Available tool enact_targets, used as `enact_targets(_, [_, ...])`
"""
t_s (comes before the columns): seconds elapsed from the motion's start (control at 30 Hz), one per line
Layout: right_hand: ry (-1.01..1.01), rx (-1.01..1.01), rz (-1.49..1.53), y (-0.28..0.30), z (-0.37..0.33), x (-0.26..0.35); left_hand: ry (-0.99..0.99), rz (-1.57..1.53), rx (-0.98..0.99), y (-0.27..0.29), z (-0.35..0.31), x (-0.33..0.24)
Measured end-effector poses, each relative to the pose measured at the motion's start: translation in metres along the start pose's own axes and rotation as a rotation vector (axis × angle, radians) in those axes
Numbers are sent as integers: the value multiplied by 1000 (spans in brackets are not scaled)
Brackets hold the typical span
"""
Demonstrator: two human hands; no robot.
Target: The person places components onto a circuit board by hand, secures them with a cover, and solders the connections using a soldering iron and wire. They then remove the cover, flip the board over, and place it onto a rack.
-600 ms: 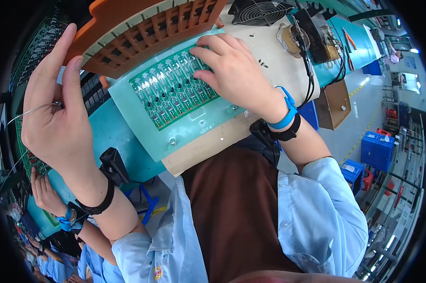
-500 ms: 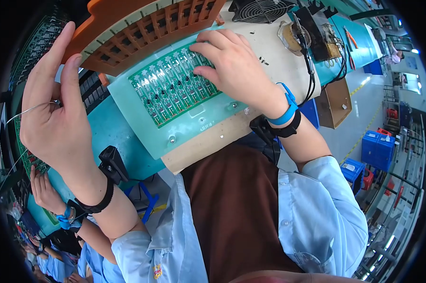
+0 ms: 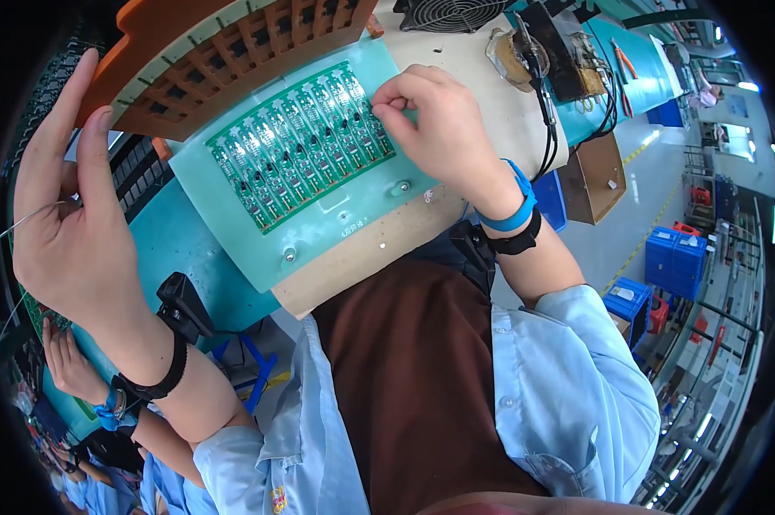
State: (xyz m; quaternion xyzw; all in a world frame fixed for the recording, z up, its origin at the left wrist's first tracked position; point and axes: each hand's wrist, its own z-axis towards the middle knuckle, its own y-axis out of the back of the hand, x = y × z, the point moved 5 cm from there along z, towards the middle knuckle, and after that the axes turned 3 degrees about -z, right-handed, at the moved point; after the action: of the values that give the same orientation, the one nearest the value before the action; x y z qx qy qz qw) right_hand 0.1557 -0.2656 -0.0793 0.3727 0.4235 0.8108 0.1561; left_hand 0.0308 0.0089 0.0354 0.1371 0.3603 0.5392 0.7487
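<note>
A green circuit board panel (image 3: 306,150), made of several narrow strips with small parts, lies in a translucent green holding plate (image 3: 224,227). Over the panel's right edge is my right hand (image 3: 434,120), thumb and fingertips pinched together. Whatever they hold, if anything, is hidden. My left hand (image 3: 74,227) is raised left of the plate, index finger and thumb stretched apart. Its other fingers curl round a thin silvery solder wire (image 3: 25,216), which trails off to the left.
An orange slotted rack (image 3: 233,64) stands behind the plate. At the back right are a black fan (image 3: 447,13), a brown-stained round holder (image 3: 516,60) with black cables, and orange-handled pliers (image 3: 623,64). A co-worker's hand (image 3: 71,365) is at the lower left.
My right hand has come off the panel's face to its right edge, and its spread fingers have closed into a pinch. My left hand keeps its pose. The whole view has shifted slightly.
</note>
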Motion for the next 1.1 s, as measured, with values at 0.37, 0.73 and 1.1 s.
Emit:
enact_targets(0.37, [207, 6, -146, 3, 9, 13, 0, 50, 17, 1, -1, -7])
enact_targets(0.73, [259, 23, -106, -6, 11, 26, 22, 110, 25, 0, -1, -6])
enact_targets(1.1, [276, 4, -83, -13, 10, 37, 82, -65, -14, -2, -4, -19])
